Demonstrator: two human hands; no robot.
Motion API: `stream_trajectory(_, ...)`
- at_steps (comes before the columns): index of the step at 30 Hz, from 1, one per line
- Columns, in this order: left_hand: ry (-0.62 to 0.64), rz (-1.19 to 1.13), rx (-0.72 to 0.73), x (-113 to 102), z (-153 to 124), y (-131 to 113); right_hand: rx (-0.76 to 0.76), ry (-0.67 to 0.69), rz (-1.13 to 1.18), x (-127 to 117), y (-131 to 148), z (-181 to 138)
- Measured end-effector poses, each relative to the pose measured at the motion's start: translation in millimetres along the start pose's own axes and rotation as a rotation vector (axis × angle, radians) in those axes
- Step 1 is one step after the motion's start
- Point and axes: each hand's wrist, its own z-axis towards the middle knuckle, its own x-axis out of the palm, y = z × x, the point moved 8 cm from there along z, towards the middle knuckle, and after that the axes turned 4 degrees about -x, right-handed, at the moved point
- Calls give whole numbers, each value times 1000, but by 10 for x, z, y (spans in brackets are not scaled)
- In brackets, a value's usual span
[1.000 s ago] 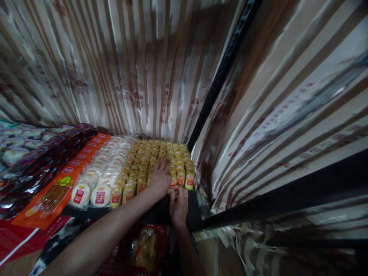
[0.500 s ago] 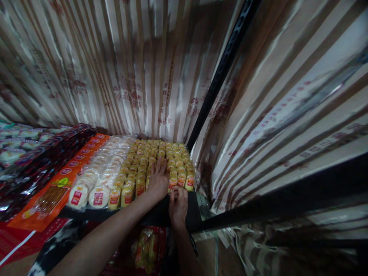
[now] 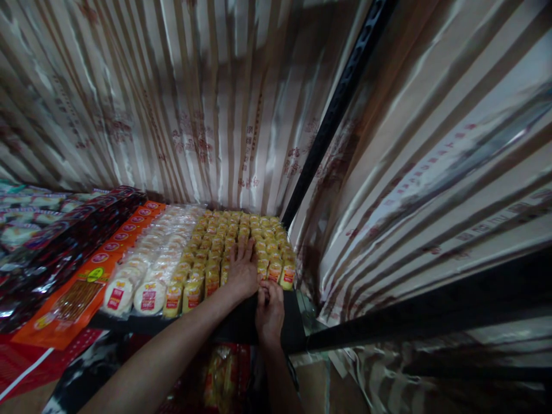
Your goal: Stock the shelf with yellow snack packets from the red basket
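Observation:
My left hand [image 3: 242,267] lies flat, fingers stretched out, on top of rows of small yellow snack packets [image 3: 215,247] laid on a dark shelf [image 3: 241,322]. Just below it my right hand [image 3: 269,307] is curled at the front end of a row, its fingertips closed on the front yellow packets [image 3: 272,271]. Both forearms reach in from the bottom of the view.
Left of the yellow packets lie rows of round white packets [image 3: 149,270], then orange packets [image 3: 81,287] and dark red packets [image 3: 56,236]. Striped curtain fabric [image 3: 207,115] hangs behind and at right. A black upright post [image 3: 336,109] stands at the shelf's back right corner.
My left hand has slid slightly forward over the yellow packets. My right hand stays at the row's front end, shifted a little.

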Motion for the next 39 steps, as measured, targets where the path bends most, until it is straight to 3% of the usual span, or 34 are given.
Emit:
stream_trajectory(4, -19, 48, -12, -8, 5, -38, -5, -17, -15, -22, 16, 12)
stream_trajectory(7, -103, 119, 40, -127, -44, -131, -5, -16, -17, -18, 15, 13)
stream_trajectory(11, -194, 117, 87, -248, -306, -255, 23, -31, -33, -30, -47, -8)
stream_trajectory(16, -122, -77, 64, -32, -811, -320, -15, 89, 35, 56, -79, -41)
stream_trajectory(20, -152, -198, 34, 213, -1012, -239, -12, 71, 57, 52, -109, -38)
stream_trajectory(24, -195, -315, 61, 408, -1023, -135, 3, 83, 78, 74, -111, -24)
stream_trajectory(29, -358, -366, 192, 354, -1007, -94, 21, 127, 97, 84, -49, -7)
stream_trajectory(35, -304, -382, 325, 245, -829, -181, 77, 101, 159, 84, -164, -22)
stream_trajectory(39, -347, -346, 299, 294, -769, -123, 93, 36, 195, 17, -206, -43)
